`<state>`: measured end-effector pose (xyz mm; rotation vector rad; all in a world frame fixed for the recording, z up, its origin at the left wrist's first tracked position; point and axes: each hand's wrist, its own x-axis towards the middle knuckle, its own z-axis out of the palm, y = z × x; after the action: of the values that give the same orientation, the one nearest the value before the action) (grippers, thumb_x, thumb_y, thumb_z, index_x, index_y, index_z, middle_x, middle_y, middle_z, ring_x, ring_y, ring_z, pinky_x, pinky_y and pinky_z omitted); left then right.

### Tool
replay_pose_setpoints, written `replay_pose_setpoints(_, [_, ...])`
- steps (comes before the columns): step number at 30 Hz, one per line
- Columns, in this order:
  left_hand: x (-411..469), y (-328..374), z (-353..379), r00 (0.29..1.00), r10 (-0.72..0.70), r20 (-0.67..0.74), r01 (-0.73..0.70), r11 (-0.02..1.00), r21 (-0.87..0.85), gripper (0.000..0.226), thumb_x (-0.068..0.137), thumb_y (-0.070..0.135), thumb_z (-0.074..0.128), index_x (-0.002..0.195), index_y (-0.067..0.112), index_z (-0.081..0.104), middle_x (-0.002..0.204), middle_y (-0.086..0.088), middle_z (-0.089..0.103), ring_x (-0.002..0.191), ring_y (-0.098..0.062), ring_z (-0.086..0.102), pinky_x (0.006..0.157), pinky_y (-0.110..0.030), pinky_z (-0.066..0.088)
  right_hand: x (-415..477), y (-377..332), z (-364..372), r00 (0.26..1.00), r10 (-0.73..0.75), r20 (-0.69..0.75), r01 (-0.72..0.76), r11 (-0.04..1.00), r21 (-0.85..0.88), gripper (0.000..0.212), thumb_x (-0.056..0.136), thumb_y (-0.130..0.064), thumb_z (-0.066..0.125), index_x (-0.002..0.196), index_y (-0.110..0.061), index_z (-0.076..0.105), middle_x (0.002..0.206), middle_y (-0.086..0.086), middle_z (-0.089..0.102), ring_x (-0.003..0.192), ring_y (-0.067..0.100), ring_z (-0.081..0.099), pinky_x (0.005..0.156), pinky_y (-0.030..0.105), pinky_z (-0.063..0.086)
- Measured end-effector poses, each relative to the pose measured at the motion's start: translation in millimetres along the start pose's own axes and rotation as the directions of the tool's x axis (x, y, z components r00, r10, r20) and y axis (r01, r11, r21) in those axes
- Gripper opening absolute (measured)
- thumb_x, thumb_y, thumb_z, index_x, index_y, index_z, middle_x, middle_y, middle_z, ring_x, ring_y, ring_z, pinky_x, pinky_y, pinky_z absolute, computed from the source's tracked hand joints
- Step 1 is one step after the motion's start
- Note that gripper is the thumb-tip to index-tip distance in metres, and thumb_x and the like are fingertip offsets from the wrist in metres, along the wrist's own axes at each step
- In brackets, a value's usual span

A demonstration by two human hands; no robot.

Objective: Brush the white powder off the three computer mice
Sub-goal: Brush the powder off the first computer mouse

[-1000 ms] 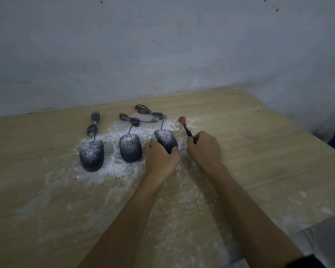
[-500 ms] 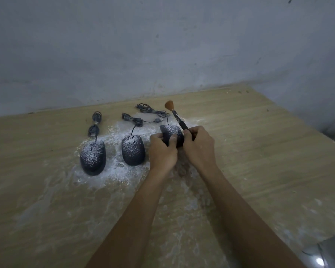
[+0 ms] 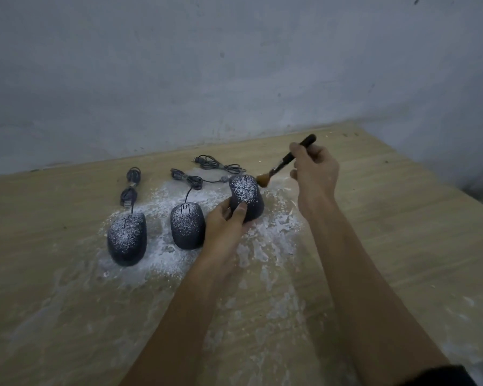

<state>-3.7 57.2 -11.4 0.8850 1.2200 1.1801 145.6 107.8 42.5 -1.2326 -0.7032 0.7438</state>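
A person's left hand (image 3: 226, 221) grips the rear of the right-hand computer mouse (image 3: 247, 196), tilted up off the wooden table (image 3: 402, 218), while the right hand (image 3: 315, 168) pinches a black-handled brush (image 3: 282, 162), its orange bristles just beside the mouse's front edge. The job looks barely begun. The middle mouse (image 3: 187, 225) and left mouse (image 3: 127, 238) lie flat in spilled white powder (image 3: 162, 254), and all three are speckled white. No brand, label or writing is legible.
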Motion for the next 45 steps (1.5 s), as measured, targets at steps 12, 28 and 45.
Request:
replay_pose_setpoints(12, [3,-11,-5,0.997,0.063,0.048,-0.066,0.997,0.047,0.042,0.100,0.016,0.056,0.142,0.015,0.047,0.128,0.000,0.067,0.107,-0.011,0.070,0.092,-0.028,0.056,28,17,2,0.941,0.087,0.326,-0.135,0.982,0.128,0.029,0.109,-0.022,0.046,0.107,-0.003,0.067,0.069,0.004,0.067,0.048,0.013,0.054,0.040,0.025,0.041])
replay_pose_setpoints(28, [1,-9,-3,0.996,0.088,0.027,-0.090,0.993,0.079,0.043,0.100,0.015,0.055,0.142,0.019,0.047,0.123,0.006,0.066,0.111,-0.013,0.067,0.094,-0.029,0.055,31,19,15,0.880,-0.169,0.444,0.321,0.901,-0.292,0.022,0.105,-0.024,0.056,0.097,-0.004,0.060,0.074,0.004,0.060,0.054,0.019,0.051,0.049,0.040,0.047])
replay_pose_setpoints(45, [8,-17,-8,0.994,0.095,0.059,-0.097,0.994,0.040,0.039,0.100,0.017,0.056,0.138,0.024,0.049,0.122,0.010,0.068,0.105,-0.004,0.069,0.081,-0.018,0.056,28,21,17,0.901,-0.146,0.407,0.291,0.902,-0.320,0.031,0.102,-0.024,0.057,0.094,0.005,0.062,0.070,0.008,0.059,0.051,0.021,0.050,0.047,0.037,0.043])
